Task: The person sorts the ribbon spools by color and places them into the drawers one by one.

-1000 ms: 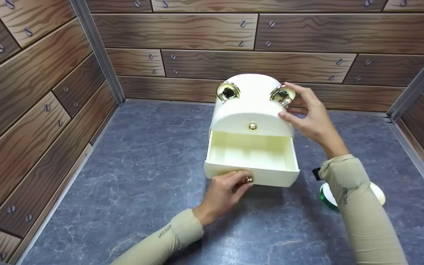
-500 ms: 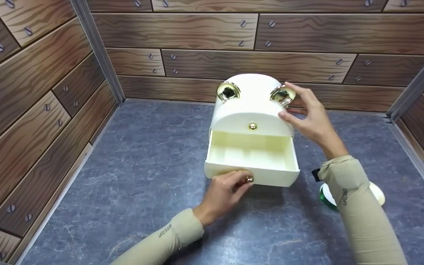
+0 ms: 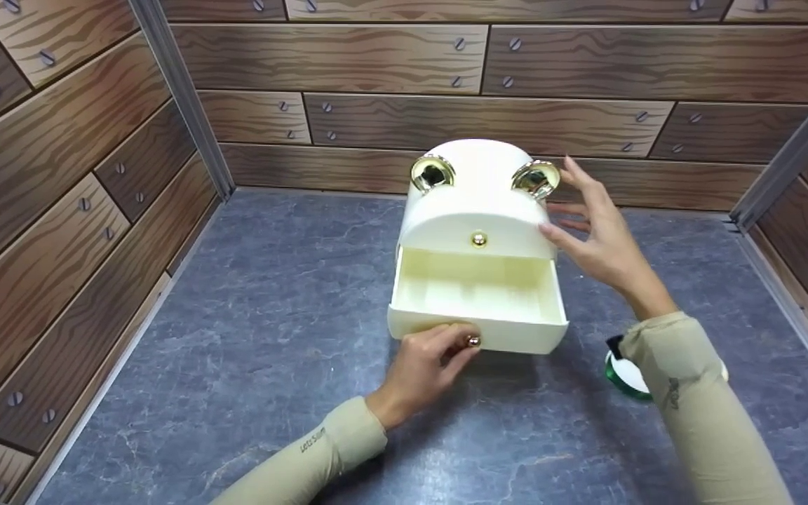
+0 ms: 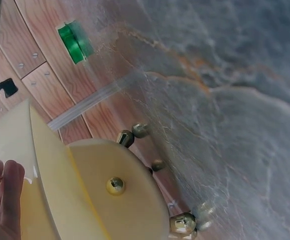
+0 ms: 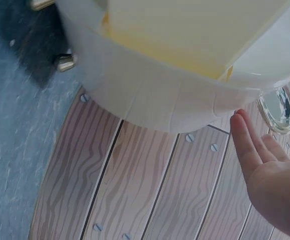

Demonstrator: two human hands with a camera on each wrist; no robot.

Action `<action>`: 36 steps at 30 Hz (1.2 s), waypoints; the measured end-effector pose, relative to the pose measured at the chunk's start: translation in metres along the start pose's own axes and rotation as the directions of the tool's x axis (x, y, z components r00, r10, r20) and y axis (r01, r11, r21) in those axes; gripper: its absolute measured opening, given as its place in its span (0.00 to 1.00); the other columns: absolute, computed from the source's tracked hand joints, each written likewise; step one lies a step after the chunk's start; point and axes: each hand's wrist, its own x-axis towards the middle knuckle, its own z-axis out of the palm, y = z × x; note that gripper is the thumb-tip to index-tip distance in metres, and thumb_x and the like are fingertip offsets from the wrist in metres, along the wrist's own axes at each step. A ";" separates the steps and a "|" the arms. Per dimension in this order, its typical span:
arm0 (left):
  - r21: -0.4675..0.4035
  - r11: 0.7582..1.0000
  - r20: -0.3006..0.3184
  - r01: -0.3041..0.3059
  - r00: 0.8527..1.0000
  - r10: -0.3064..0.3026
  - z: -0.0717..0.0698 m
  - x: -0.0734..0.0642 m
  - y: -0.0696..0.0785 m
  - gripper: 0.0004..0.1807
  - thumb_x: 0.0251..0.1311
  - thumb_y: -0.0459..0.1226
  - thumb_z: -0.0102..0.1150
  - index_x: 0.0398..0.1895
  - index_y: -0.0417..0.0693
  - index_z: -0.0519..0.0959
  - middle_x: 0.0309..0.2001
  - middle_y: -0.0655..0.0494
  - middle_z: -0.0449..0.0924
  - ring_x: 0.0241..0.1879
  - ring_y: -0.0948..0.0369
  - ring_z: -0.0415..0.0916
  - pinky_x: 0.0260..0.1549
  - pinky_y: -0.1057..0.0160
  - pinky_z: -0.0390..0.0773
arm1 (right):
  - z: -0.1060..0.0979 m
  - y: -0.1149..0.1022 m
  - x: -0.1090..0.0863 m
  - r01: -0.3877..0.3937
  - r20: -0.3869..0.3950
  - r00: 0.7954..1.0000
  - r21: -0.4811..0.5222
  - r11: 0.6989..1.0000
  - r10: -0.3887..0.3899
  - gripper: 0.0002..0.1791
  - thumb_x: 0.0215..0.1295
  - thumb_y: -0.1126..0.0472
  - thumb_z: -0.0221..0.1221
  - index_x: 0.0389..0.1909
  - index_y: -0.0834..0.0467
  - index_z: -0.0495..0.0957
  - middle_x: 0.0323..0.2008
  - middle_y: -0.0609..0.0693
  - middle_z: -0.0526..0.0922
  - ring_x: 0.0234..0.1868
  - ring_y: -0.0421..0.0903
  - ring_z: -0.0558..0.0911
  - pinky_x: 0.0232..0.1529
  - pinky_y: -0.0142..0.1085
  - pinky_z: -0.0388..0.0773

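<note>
A white storage box [image 3: 474, 200] with a rounded top bears two round gold ornaments like frog eyes. Its lower drawer [image 3: 477, 338] is pulled out and its inside shows bare. My left hand [image 3: 421, 372] pinches the gold knob [image 3: 474, 341] on that drawer's front; in the left wrist view its fingers [image 4: 12, 192] are at the drawer front. Beside the box's right side is my right hand [image 3: 607, 238], fingers extended near the right gold ornament [image 3: 536, 179]. In the right wrist view the fingertips are close to the box wall; whether they touch it I cannot tell.
A green roll [image 3: 625, 379] with a white face lies on the dark marbled table [image 3: 271, 337], partly under my right sleeve. A pale edge beyond the sleeve is mostly hidden. Wood-patterned walls [image 3: 404, 59] enclose the back and sides. An upper knob [image 3: 479, 239] sits above the drawer.
My right hand has shifted slightly right, its fingers loosening from the gold ornament and the box's side. The left hand stays on the knob, and the drawer has not moved. The view shifted a little.
</note>
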 end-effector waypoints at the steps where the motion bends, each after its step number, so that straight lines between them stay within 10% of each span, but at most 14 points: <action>1: 0.001 1.000 0.001 0.000 1.000 0.000 0.000 0.000 0.000 0.08 0.65 0.34 0.69 0.46 0.45 0.84 0.38 0.55 0.89 0.34 0.64 0.85 0.38 0.73 0.85 | -0.002 0.002 -0.004 -0.010 0.011 1.000 -0.010 1.000 0.010 0.52 0.70 0.60 0.66 0.84 0.41 0.44 0.80 0.58 0.57 0.67 0.67 0.76 0.68 0.63 0.72; 10: -0.004 1.000 -0.011 -0.006 1.000 0.006 0.000 -0.002 0.000 0.09 0.64 0.34 0.70 0.46 0.45 0.84 0.39 0.55 0.90 0.35 0.64 0.86 0.39 0.77 0.84 | -0.024 0.032 -0.061 -0.094 0.162 0.977 -0.240 0.966 0.135 0.45 0.71 0.50 0.66 0.83 0.47 0.53 0.75 0.64 0.63 0.67 0.71 0.73 0.65 0.70 0.71; 21: -0.008 1.000 -0.014 -0.013 1.000 0.013 -0.001 0.001 0.001 0.07 0.65 0.34 0.69 0.45 0.46 0.85 0.37 0.57 0.89 0.34 0.66 0.84 0.39 0.79 0.82 | -0.051 0.076 -0.129 -0.225 0.236 0.903 -0.453 0.863 0.359 0.51 0.68 0.40 0.66 0.82 0.58 0.53 0.71 0.71 0.63 0.65 0.76 0.71 0.57 0.72 0.74; 36: -0.018 1.000 -0.014 0.002 1.000 -0.002 0.001 0.000 -0.001 0.08 0.65 0.34 0.69 0.45 0.46 0.84 0.39 0.56 0.90 0.35 0.65 0.85 0.41 0.80 0.82 | -0.048 0.112 -0.166 -0.198 0.273 0.901 -0.434 0.879 0.338 0.61 0.44 0.48 0.83 0.75 0.68 0.62 0.63 0.75 0.73 0.59 0.73 0.77 0.57 0.70 0.74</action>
